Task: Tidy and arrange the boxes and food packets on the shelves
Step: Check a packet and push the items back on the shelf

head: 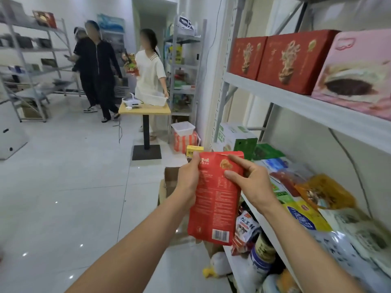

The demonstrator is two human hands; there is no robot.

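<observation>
- Left hand and right hand are both being used to grip flat, glossy red packet.
- Crinkly plastic packets are being stored kinda heaped on metal shelf.

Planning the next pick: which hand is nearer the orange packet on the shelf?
Right. The right hand is left of the orange packet; the left hand is farther left, across the red packet.

Small table, wood top, black post and square base, on glossy white floor tiles with small light reflections. Black cable on the floor just left of the table base. White wall and a doorway behind the table. Grey metal racks far left of the table. Narrow grey rack just right of it. Tall rack further right, nearer the camera.
</observation>
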